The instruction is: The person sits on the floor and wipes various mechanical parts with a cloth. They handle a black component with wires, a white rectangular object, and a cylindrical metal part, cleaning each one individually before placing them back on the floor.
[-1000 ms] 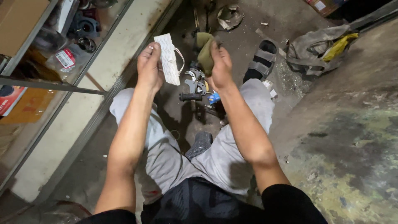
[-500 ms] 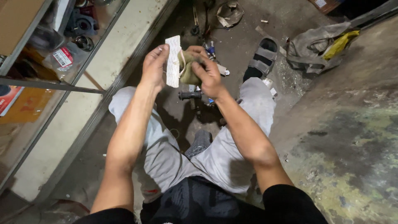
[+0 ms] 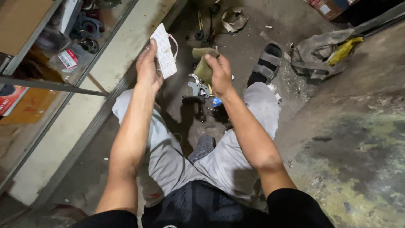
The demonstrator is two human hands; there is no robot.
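Grimy floor (image 3: 346, 139) strewn with metal parts (image 3: 198, 86); left hand (image 3: 147, 67) pinches white panel (image 3: 164, 50); right hand (image 3: 220, 74) grips olive rag (image 3: 203, 63).

Lighting: dim indoor, light falling from above and slightly left; forearms and white card (image 3: 164, 50) catching it brightest. Shadows: pooling dark between the knees and along the lower frame edge; upper right corner sinking to near black. Glare: faint sheen showing on the shelf (image 3: 63, 50) glass, upper left. Focus: centre staying fairly sharp; hands slightly soft. Distortion: wide lens bending straight shelf rails toward the frame edges. Grain: showing in dark floor areas.
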